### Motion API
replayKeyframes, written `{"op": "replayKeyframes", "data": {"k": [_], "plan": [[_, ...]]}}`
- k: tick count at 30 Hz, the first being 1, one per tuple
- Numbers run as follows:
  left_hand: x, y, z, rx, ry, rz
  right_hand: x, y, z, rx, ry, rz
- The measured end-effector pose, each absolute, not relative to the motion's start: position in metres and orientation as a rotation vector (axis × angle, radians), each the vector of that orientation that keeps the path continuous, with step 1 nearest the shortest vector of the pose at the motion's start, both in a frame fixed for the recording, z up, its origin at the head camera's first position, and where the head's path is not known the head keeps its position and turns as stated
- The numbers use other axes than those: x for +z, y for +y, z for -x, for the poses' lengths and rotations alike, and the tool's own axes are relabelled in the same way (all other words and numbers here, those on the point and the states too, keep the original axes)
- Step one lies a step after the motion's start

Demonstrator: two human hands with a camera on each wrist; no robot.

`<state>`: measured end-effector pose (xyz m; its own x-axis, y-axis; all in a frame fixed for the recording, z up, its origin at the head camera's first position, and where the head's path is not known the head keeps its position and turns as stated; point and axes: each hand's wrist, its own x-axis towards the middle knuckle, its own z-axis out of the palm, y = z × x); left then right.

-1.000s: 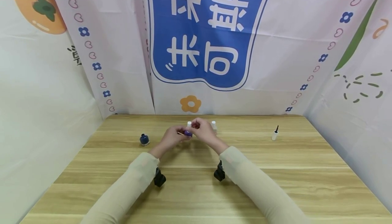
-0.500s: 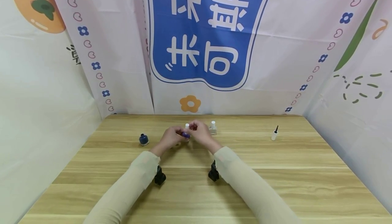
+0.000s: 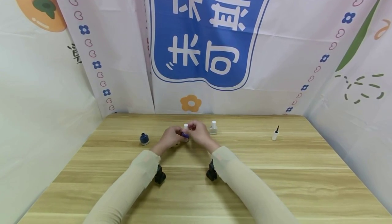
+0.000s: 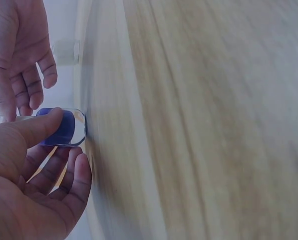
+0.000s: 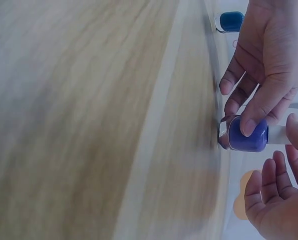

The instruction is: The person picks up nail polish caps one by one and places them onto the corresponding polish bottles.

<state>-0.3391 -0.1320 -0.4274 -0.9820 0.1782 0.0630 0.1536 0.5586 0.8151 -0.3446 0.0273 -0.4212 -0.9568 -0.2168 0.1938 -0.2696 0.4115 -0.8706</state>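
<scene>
A bottle of purple nail polish (image 5: 248,134) stands upright near the back of the table. My left hand (image 3: 170,138) holds its glass body, the thumb lying across the purple side. From the right, my right hand (image 3: 199,133) pinches the white cap (image 5: 277,134) on top, its other fingers loosely bent. In the left wrist view the cap is mostly hidden by the hands. To the left of the hands sits an uncapped dark blue nail polish bottle (image 3: 144,139). A white cap with its dark brush pointing up (image 3: 275,135) stands far to the right.
A clear nail polish bottle with a white cap (image 3: 213,128) stands just right of my right hand. The wood-grain table (image 3: 190,190) ends at a printed cloth backdrop (image 3: 171,101), with cloth on both sides too.
Both hands and the purple bottle have shifted slightly left and down, the right hand more than the left. The clear bottle shows more fully now. The other bottles have stayed put.
</scene>
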Motion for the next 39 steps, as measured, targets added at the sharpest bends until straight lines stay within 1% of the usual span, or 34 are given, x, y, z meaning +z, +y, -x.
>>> {"op": "replayKeyframes", "data": {"k": [24, 39], "plan": [[-0.429, -0.136, 0.341, 1.416, 2.747, -0.306, -0.420, 0.022, 0.344, 1.659, -2.560, -0.501], [-0.425, -0.138, 0.337, 1.451, 2.751, -0.289, -0.420, 0.041, 0.340, 1.620, -2.618, -0.505]]}}
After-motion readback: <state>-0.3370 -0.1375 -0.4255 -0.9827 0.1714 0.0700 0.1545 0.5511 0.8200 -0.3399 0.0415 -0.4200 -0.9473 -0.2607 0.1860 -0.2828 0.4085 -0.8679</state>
